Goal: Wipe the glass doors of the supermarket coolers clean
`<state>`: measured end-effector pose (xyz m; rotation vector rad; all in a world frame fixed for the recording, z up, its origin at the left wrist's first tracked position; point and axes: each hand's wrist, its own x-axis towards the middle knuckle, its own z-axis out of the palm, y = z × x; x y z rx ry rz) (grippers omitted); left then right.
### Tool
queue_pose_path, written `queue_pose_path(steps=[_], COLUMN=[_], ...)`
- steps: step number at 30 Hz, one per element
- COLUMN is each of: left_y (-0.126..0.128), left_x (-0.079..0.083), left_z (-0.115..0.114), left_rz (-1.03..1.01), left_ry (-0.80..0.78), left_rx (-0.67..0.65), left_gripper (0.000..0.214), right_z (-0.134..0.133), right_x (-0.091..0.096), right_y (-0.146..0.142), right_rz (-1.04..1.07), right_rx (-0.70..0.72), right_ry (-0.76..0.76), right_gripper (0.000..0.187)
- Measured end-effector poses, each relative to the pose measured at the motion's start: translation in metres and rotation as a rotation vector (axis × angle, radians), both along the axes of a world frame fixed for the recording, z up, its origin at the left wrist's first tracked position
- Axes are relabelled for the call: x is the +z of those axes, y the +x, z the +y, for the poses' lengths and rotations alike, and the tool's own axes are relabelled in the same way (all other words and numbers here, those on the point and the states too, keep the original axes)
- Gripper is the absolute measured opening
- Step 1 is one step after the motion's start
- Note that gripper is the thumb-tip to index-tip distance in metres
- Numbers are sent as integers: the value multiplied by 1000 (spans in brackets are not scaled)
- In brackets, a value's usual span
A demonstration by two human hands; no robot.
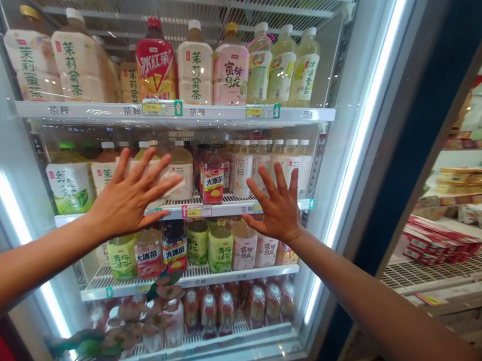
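Both arms stretch toward a lit drinks cooler stocked with bottled teas. My left hand is spread with its palm turned away from me and holds nothing. Behind it are the middle-shelf bottles, with a green-capped tea bottle to its left. My right hand, fingers also spread and holding nothing, overlaps the right end of the same shelf edge. Between the hands stands a small bottle with a red and yellow label. Whether either hand touches a glass pane or only air, I cannot tell.
Large tea bottles, among them a red-labelled one, line the top shelf. Smaller bottles fill the lower shelves. Leaves of a plant overlap the cooler's bottom left. To the right, past a dark blue post, are shelves with red boxes.
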<state>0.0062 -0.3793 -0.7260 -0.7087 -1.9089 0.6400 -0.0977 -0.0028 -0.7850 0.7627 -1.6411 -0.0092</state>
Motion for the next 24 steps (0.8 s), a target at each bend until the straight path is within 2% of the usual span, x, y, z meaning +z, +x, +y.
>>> queue_pose_path(steps=[3, 5, 7, 10, 11, 12, 13, 16, 18, 19, 22, 24], left_y=[8, 11, 10, 7, 6, 6, 7, 9, 7, 5, -5, -10], left_x=[-32, -40, -24, 14, 19, 17, 10, -28, -36, -30, 9, 28], left_z=[-17, -27, -33, -32, -30, -28, -27, -25, -21, -17, 6, 24], left_rz=[-114, -155, -103, 51, 74, 71, 43, -85, -137, -135, -33, 28], left_ry=[-215, -330, -297, -57, -6, 1, -37, -287, -383, -370, -158, -55], left_rx=[-56, -84, -69, 9, 23, 20, 11, -70, -106, -107, -63, -51], left_gripper=[86, 76, 73, 78, 81, 84, 87, 85, 80, 79, 82, 86], right_z=[0, 0, 0, -1, -1, -1, -1, 0, 1, 1, 1, 2], right_x=[0, -1, -1, 0, 0, 0, 0, 1, 1, 2, 3, 4], right_y=[-1, -1, -1, -1, -1, -1, -1, -1, -1, -1, 0, 0], right_rz=[15, 17, 19, 37, 40, 41, 39, 41, 53, 58, 70, 80], right_rx=[3, 12, 18, 28, 28, 27, 25, 24, 33, 41, 64, 76], right_ry=[1, -3, -5, -3, -5, -7, -9, -6, 0, 2, -1, -3], right_gripper=[94, 93, 93, 93, 92, 93, 93, 94, 93, 93, 93, 94])
